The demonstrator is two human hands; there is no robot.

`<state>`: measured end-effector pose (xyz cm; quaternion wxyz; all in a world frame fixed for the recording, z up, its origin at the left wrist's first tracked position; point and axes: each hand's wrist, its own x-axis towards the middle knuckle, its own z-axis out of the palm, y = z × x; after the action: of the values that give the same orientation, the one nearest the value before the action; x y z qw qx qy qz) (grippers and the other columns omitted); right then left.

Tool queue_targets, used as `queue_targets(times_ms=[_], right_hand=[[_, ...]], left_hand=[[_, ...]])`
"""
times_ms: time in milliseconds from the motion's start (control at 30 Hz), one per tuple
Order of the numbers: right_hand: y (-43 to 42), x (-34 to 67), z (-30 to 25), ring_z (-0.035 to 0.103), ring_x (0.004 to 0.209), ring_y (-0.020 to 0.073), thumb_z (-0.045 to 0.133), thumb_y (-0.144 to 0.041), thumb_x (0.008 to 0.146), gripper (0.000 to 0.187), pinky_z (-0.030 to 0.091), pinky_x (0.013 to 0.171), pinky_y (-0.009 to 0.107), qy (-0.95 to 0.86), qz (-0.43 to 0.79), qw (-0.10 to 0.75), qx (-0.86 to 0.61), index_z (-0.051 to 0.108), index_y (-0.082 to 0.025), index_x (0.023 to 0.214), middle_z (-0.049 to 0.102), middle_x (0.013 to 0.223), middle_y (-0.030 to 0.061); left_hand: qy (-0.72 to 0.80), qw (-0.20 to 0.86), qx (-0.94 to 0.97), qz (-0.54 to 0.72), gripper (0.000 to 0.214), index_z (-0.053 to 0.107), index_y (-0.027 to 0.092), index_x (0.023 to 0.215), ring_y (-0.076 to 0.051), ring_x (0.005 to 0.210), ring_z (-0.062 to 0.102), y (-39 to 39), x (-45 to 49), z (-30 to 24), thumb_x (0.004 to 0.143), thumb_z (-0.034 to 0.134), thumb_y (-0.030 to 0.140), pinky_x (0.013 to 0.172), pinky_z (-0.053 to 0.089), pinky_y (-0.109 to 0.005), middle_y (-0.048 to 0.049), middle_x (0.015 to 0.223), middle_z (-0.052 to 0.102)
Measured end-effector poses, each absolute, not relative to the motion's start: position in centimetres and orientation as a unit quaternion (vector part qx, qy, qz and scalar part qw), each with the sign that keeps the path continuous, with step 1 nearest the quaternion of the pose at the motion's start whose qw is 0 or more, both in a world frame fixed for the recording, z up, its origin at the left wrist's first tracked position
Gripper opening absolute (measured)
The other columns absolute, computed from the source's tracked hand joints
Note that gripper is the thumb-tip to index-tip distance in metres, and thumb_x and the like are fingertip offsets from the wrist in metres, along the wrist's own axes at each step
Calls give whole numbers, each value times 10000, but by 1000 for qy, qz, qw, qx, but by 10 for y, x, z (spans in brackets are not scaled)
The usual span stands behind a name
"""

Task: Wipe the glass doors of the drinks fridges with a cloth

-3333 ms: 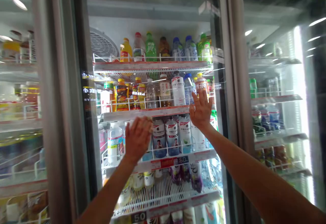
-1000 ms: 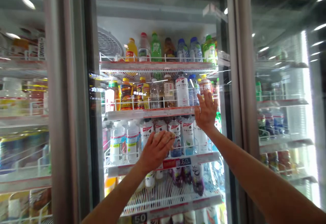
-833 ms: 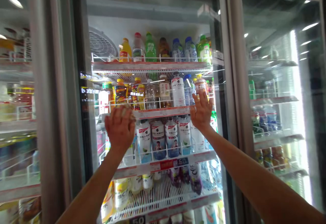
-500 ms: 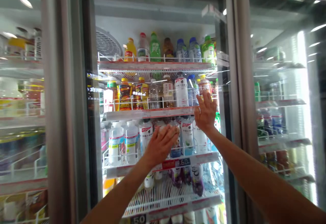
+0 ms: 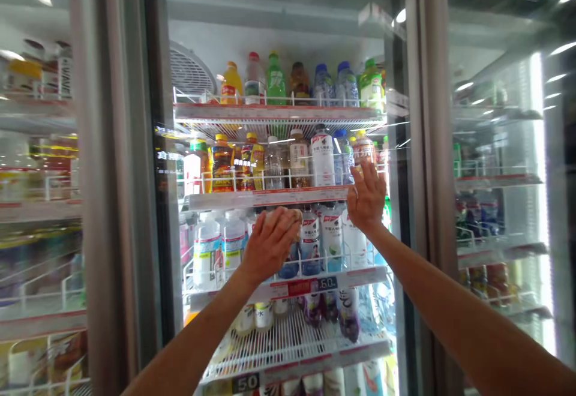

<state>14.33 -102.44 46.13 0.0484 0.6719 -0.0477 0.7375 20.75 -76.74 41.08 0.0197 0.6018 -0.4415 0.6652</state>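
In the head view a glass door [image 5: 279, 9] stands in front of shelves of bottled drinks. My left hand [image 5: 273, 237] presses a crumpled pale cloth [image 5: 297, 219] against the glass, at the height of the middle bottles; most of the cloth is hidden under the fingers. Higher up and to the right, my right hand [image 5: 368, 195] rests on the same door with its fingers apart and slightly bent, holding nothing. Behind the glass, near the left hand, are white-labelled bottles [image 5: 310, 234].
Metal door frames [image 5: 434, 144] stand on both sides. Behind the glass, wire-fronted shelves [image 5: 279, 113] carry bottles with yellow, red, green and blue caps. A price tag [image 5: 327, 283] is fixed to a shelf edge. Neighbouring coolers flank this door, and lights reflect in the glass.
My left hand has slid left across the glass with the cloth. My right hand has stayed at nearly the same spot on the door, and the view has shifted slightly.
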Motion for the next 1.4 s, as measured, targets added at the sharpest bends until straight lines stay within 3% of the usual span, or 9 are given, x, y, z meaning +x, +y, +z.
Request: queue_targets(times_ms=[67,267,333,500,767,867,1033,1267,1400], right_hand=[[-1024,144,461,266,1370,199,337,-275,868,468,203,1097,439,-42,742,51,667,462,-218,1316,404,1425,72],[-1022,146,461,285,1361,201,351,-261,863,467,201,1098,442,-53,750,51,657,466,-221,1313,418,1415,71],[-1022,146,460,282,1362,204,352,-261,863,468,199,1098,445,-52,748,47,660,463,-222,1317,411,1420,72],[-1024,146,458,294,1357,200,349,-259,863,474,208,1097,443,-45,751,52,656,449,-238,1326,399,1429,58],[-1024,146,458,295,1356,203,362,-245,851,484,202,1103,443,-49,750,52,657,448,-237,1328,390,1436,52],[-1023,145,458,300,1354,204,350,-258,863,462,211,1100,447,-45,751,45,658,475,-219,1306,401,1429,66],[-1024,145,457,291,1358,208,362,-246,858,478,226,1094,452,-34,754,38,655,453,-227,1326,381,1441,61],[-1022,146,459,265,1368,195,339,-244,870,451,201,1110,467,-33,754,33,655,480,-208,1297,397,1428,73],[-1021,146,460,241,1376,202,325,-220,869,450,196,1109,478,-44,738,25,673,491,-185,1287,406,1419,96]], left_hand=[[-412,35,613,673,406,503,241,1253,-228,1339,325,-751,214,421,847,492,247,1119,212,-456,-66,1337,515],[-195,228,603,739,440,495,122,1270,-301,1331,307,-707,237,462,851,493,255,1070,272,-506,-174,1394,414],[-242,191,607,732,425,498,123,1260,-289,1351,272,-731,227,446,850,494,235,1078,265,-497,-170,1393,416],[-464,17,588,662,414,491,269,1264,-197,1383,233,-784,201,394,849,487,266,1154,139,-434,-24,1340,516],[-219,197,610,736,413,507,147,1255,-272,1355,285,-715,231,453,858,474,254,1082,256,-498,-172,1369,448],[-303,116,617,717,399,501,150,1248,-245,1387,209,-745,218,432,861,471,243,1099,245,-466,-149,1358,467],[-492,-28,577,652,404,490,261,1257,-182,1393,203,-776,206,401,854,475,250,1164,120,-414,-3,1352,505],[-270,250,588,720,575,367,115,1369,-305,1386,202,-733,230,466,837,514,277,1103,220,-517,-184,1456,322],[-385,200,583,687,644,239,170,1430,-261,1382,233,-785,216,436,843,501,217,1105,249,-474,-154,1455,335]])
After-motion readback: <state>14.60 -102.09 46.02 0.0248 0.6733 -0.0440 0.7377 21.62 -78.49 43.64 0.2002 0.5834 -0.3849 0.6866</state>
